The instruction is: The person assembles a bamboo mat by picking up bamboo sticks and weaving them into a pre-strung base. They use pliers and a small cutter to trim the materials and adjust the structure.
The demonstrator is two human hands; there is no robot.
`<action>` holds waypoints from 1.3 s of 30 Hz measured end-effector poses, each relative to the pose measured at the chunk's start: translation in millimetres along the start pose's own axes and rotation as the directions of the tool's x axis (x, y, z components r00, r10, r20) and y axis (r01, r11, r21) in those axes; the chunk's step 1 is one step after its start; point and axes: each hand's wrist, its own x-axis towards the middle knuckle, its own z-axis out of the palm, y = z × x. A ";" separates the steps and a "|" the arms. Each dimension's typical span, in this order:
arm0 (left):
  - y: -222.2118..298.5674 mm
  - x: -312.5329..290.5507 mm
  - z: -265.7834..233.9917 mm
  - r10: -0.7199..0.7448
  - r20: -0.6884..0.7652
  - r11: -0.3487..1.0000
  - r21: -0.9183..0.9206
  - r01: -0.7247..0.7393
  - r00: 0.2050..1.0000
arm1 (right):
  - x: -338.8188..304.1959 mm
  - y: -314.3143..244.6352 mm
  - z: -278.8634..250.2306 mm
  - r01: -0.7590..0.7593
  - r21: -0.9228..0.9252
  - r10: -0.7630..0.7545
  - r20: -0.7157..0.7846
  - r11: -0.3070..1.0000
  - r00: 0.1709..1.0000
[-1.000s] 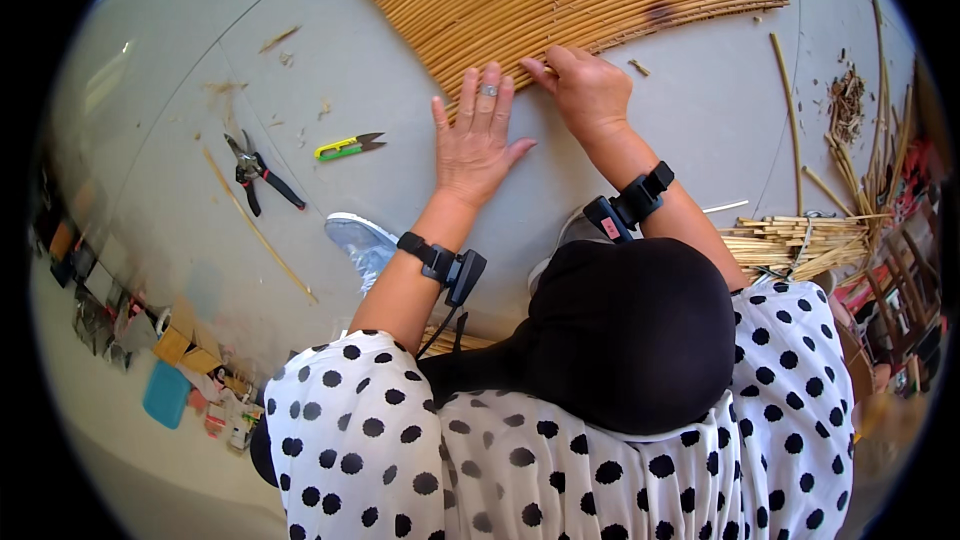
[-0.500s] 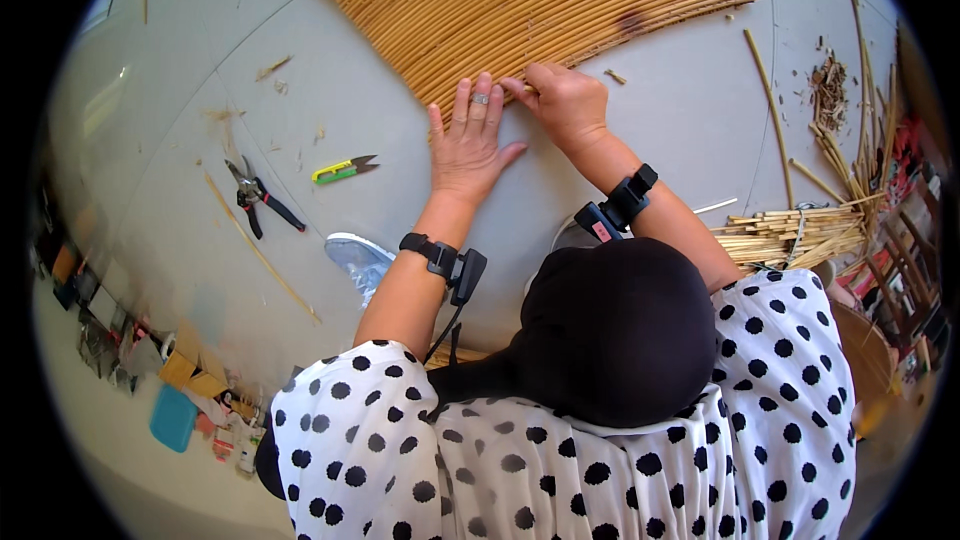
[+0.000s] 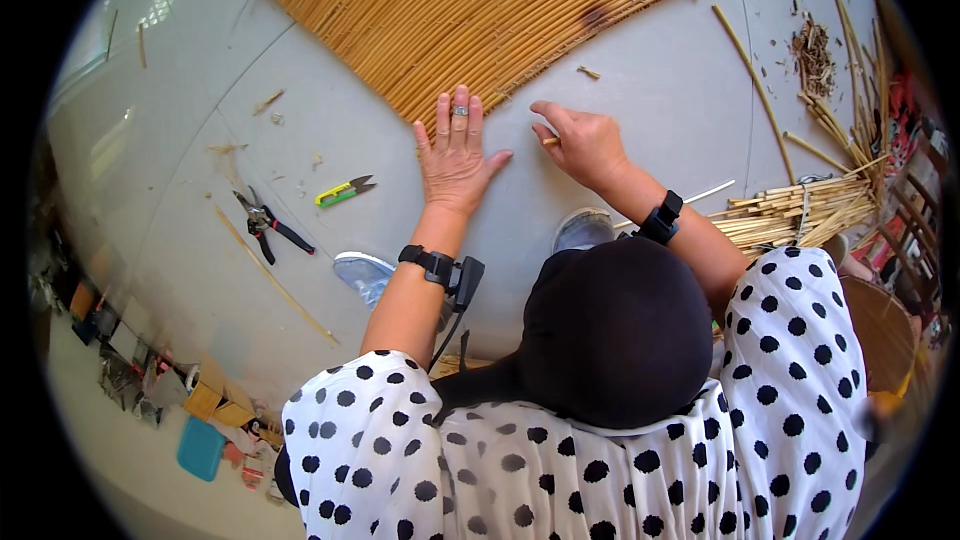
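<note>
A mat of thin yellow-brown reed stalks (image 3: 470,15), bound side by side, lies on the floor ahead of me. My left hand (image 3: 456,168) is flat, fingers spread, with its fingertips resting on the mat's near corner. Just right of that corner and apart from the mat, my right hand (image 3: 587,143) is closed on a short piece of reed (image 3: 551,141). The pale end of the piece shows between thumb and curled fingers, while the index finger points toward the mat.
Yellow-green thread snips (image 3: 345,191) and dark-handled pliers (image 3: 268,225) lie on the left, near a loose stalk (image 3: 277,275). On the right are a long stalk (image 3: 755,92), a tied reed bundle (image 3: 795,210) and a heap of scraps (image 3: 813,58). My shoes (image 3: 583,229) stand close by.
My right hand has come away from the mat's near edge, toward me and to the right, with a short reed piece in it. My left hand still lies on the corner.
</note>
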 end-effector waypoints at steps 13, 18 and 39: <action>0.7 -0.2 2.6 -0.011 -0.024 0.998 0.058 0.012 1.000 | 22.1 -9.5 18.5 0.002 -0.349 -0.009 -0.019 0.937 1.000; 1.9 0.0 3.2 -0.009 -0.041 0.998 0.065 0.012 0.999 | 18.9 -10.7 22.2 0.018 -0.424 0.011 0.067 0.905 0.998; 2.9 0.8 1.5 -0.029 -0.036 0.999 0.024 0.030 0.999 | 3.1 -17.4 8.4 0.087 -0.276 -0.020 0.235 0.957 0.972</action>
